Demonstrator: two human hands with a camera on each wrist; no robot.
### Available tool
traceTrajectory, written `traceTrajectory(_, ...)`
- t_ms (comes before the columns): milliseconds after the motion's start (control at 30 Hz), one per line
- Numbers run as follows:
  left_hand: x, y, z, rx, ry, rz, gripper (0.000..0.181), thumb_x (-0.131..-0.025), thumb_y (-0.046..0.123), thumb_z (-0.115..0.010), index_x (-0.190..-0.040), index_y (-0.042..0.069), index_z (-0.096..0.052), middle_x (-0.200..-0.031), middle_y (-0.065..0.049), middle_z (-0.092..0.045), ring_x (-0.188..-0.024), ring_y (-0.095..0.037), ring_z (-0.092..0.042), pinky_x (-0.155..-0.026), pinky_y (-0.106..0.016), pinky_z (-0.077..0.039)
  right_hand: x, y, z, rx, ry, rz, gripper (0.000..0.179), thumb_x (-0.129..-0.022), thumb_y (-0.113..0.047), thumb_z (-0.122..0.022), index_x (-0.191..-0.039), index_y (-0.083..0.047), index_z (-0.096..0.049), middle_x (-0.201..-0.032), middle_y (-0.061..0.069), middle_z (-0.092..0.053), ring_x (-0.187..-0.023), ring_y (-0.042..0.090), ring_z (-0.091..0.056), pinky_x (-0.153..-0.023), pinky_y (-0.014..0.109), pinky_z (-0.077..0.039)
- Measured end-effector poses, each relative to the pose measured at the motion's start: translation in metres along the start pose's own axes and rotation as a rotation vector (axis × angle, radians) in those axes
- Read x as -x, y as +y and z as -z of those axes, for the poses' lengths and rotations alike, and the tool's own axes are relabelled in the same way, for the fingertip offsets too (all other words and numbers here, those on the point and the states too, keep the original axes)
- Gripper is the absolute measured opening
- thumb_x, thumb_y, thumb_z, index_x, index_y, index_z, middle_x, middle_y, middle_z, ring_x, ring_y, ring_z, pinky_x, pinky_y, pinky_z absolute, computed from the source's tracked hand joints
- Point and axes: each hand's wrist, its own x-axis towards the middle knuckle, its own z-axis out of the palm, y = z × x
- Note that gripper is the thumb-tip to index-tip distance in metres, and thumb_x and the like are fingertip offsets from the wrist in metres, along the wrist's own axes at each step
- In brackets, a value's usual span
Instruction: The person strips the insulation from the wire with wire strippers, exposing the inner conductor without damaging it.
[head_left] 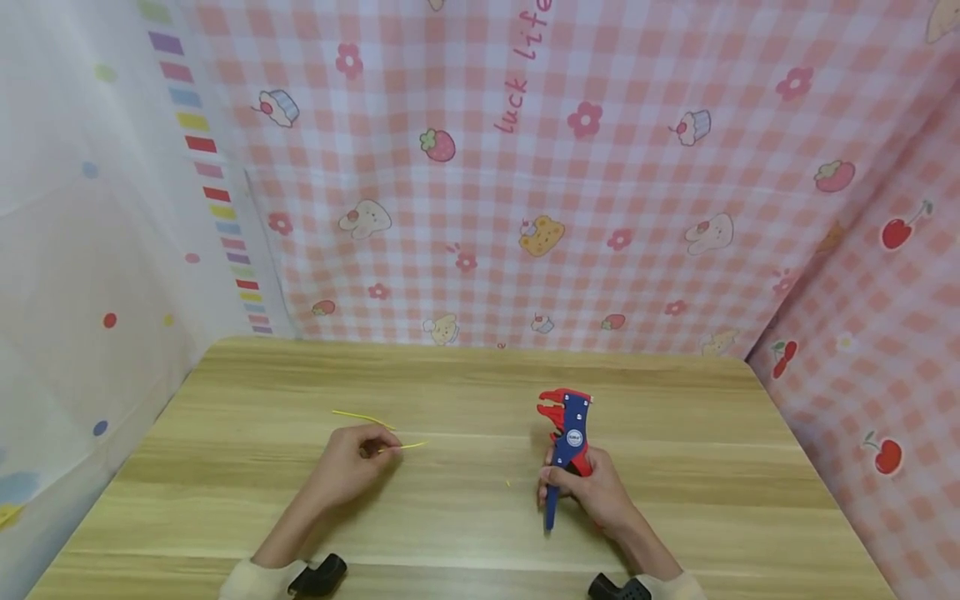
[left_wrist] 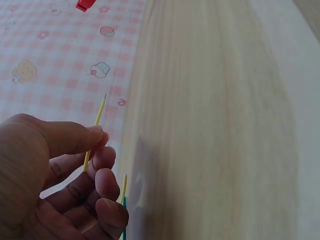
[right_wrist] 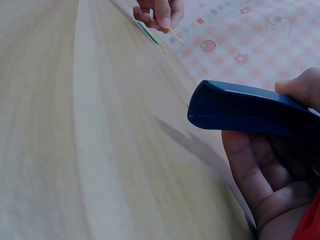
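Between thumb and fingertips, my left hand (head_left: 356, 463) pinches a short yellow wire (left_wrist: 100, 111). A thin bare tip shows at the wire's upper end in the left wrist view. My right hand (head_left: 592, 492) grips a blue and red wire stripper (head_left: 576, 417) by its handles, with the red jaws turned up and to the left. In the right wrist view a blue handle (right_wrist: 245, 107) fills the middle. Just beyond the left hand another wire (head_left: 363, 417) lies on the table, yellow with a green stretch (right_wrist: 146, 32) showing in the wrist views.
A tiny yellow scrap (head_left: 507, 483) lies on the wooden table (head_left: 450, 533) between the hands. Pink checked cloth (head_left: 480, 192) hangs behind the table's far edge, with more cloth along the left and right sides.
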Motion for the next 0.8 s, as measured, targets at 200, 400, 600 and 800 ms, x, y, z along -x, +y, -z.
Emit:
traceTrajectory(200, 0.004, -0.004, 0.007, -0.024, 0.014, 0.009, 0.004, -0.090, 0.009, -0.078, -0.088, 0.012, -0.077, -0.080, 0.004, -0.070, -0.067, -0.003, -0.054, -0.062, -0.021, -0.047, 0.000, -0.001, 0.006, 0.014, 0.020, 0.010, 0.038, -0.097, -0.006, -0.068, -0.114, 0.019, -0.046, -0.085, 0.007, -0.074, -0.076, 0.017, -0.074, -0.075, 0.035, -0.063)
traceTrajectory(400, 0.006, -0.007, 0.013, -0.066, 0.029, 0.023, 0.006, -0.090, 0.013, -0.079, -0.088, 0.008, -0.076, -0.080, 0.004, -0.069, -0.066, -0.003, -0.052, -0.061, -0.021, -0.045, 0.001, -0.001, 0.011, 0.024, 0.029, 0.008, 0.041, -0.097, -0.007, -0.069, -0.114, 0.021, -0.045, -0.084, 0.006, -0.074, -0.075, 0.017, -0.074, -0.075, 0.035, -0.063)
traceTrajectory(600, 0.009, -0.012, 0.019, -0.142, 0.032, 0.033, 0.006, -0.090, 0.013, -0.079, -0.087, 0.009, -0.076, -0.075, 0.006, -0.062, -0.065, -0.005, -0.046, -0.059, -0.022, -0.040, 0.001, 0.000, 0.011, 0.018, 0.046, -0.022, 0.039, -0.098, -0.007, -0.066, -0.118, 0.019, -0.045, -0.085, 0.005, -0.074, -0.077, 0.016, -0.074, -0.078, 0.036, -0.063)
traceTrajectory(800, 0.013, -0.014, 0.023, -0.183, 0.024, 0.053, 0.005, -0.090, 0.012, -0.078, -0.087, 0.009, -0.076, -0.075, 0.006, -0.060, -0.067, -0.007, -0.046, -0.060, -0.022, -0.039, 0.001, 0.000, 0.013, 0.007, 0.058, -0.033, 0.043, -0.099, -0.010, -0.067, -0.122, 0.019, -0.044, -0.088, 0.005, -0.074, -0.078, 0.016, -0.074, -0.080, 0.036, -0.063)
